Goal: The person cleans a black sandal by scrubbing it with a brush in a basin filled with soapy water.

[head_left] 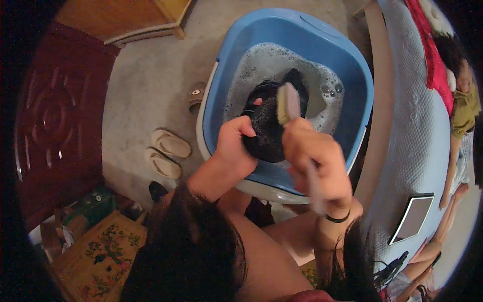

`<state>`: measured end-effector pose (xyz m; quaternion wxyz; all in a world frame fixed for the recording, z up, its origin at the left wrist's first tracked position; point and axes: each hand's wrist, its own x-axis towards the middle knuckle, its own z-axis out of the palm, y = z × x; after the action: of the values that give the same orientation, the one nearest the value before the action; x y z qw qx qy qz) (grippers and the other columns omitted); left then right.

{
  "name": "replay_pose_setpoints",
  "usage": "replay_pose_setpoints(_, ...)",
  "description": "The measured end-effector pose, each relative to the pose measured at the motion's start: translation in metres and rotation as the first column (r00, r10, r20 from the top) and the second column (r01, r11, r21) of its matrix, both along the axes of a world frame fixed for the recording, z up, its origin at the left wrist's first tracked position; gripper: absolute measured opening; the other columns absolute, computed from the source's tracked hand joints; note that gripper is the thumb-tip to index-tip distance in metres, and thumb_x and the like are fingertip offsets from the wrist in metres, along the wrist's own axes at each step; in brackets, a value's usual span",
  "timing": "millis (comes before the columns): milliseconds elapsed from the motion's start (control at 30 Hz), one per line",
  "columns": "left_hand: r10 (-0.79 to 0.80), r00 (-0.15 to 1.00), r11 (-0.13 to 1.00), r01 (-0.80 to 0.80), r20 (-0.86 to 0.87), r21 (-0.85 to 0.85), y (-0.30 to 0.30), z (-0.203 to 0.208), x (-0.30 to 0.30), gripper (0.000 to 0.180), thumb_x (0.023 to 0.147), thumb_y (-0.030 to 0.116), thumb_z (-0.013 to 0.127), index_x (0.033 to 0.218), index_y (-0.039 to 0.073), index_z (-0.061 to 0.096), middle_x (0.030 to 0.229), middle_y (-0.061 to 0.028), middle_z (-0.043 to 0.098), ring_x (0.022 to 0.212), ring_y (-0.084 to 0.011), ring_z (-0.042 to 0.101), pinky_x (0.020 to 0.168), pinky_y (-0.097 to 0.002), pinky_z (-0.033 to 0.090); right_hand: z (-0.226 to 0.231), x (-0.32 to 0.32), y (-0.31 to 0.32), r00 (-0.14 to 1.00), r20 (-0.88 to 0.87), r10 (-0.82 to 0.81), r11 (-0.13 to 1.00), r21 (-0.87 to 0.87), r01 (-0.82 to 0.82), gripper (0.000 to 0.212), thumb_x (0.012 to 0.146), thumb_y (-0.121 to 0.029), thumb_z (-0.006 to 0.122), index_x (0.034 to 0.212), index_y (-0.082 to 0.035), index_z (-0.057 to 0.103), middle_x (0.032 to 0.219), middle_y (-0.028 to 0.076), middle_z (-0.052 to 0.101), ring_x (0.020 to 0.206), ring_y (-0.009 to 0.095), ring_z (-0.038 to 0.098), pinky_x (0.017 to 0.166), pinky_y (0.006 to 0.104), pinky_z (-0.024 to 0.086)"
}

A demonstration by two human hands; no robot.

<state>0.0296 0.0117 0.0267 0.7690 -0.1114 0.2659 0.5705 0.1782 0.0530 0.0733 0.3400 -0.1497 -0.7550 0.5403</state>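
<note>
A soapy black shoe (267, 132), as far as its shape shows, is held over the water in a blue basin (297, 31). My left hand (235, 146) grips its near left side, the thumb on top; a fingertip shows farther along. Closed round the pale handle of a scrubbing brush (289, 103) is my right hand (319, 161), slightly blurred. The brush's yellowish bristles face left, against or just above the shoe's right side; I cannot tell if they touch. Another dark part lies beyond in the water; whether it belongs to the same shoe is unclear.
Beige slippers (168, 151) and a brown slipper (197, 95) lie on the floor left of the basin. A bed (412, 126) runs along the right, with a tablet (412, 219) and other people on it. A floral-patterned wooden board (100, 254) is at lower left.
</note>
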Motion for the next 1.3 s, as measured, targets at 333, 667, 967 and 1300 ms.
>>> replay_pose_setpoints(333, -0.056, 0.997, 0.998, 0.056, 0.052, 0.01, -0.005, -0.012, -0.006, 0.035, 0.058, 0.014, 0.042, 0.088, 0.002, 0.056, 0.084, -0.0125, 0.059, 0.073, -0.0264, 0.057, 0.072, -0.0368, 0.047, 0.045, 0.004, -0.018, 0.842, -0.22, 0.493, 0.867, 0.037, -0.498, 0.017, 0.063, -0.02, 0.059, 0.059, -0.01, 0.046, 0.062, 0.004, 0.042, 0.059, 0.026, 0.041, 0.06, 0.0359, 0.027)
replay_pose_setpoints(667, -0.01, 0.994, 0.99, 0.025, 0.108, -0.142, 0.002, 0.012, -0.002, 0.052, 0.057, 0.004, 0.039, 0.109, 0.011, 0.045, 0.1, -0.0128, 0.054, 0.094, -0.0286, 0.052, 0.085, -0.0405, 0.041, 0.019, -0.015, -0.016, 0.997, 0.072, -0.018, 0.996, 0.094, 0.011, 0.023, 0.065, -0.017, 0.061, 0.057, -0.008, 0.041, 0.06, 0.005, 0.043, 0.059, 0.025, 0.042, 0.063, 0.0354, 0.028)
replay_pose_setpoints(967, -0.042, 0.998, 0.998, 0.043, 0.037, -0.034, 0.005, -0.004, 0.002, 0.056, 0.056, 0.011, 0.042, 0.112, 0.011, 0.05, 0.098, -0.0146, 0.056, 0.087, -0.03, 0.054, 0.085, -0.0429, 0.042, 0.009, -0.001, -0.011, 0.995, -0.037, 0.091, 0.995, -0.044, -0.093, 0.027, 0.064, -0.017, 0.063, 0.053, -0.009, 0.039, 0.057, 0.004, 0.046, 0.055, 0.025, 0.042, 0.064, 0.0345, 0.03)
replay_pose_setpoints(1300, -0.061, 0.997, 0.997, 0.058, -0.048, -0.057, -0.005, -0.013, -0.008, 0.049, 0.055, 0.016, 0.044, 0.102, 0.005, 0.055, 0.09, -0.0136, 0.058, 0.084, -0.0303, 0.054, 0.081, -0.0406, 0.044, 0.05, 0.008, -0.018, 0.856, -0.259, 0.448, 0.885, -0.005, -0.465, 0.029, 0.078, -0.017, 0.053, 0.051, -0.011, 0.041, 0.053, 0.001, 0.045, 0.049, 0.02, 0.043, 0.061, 0.0356, 0.029)
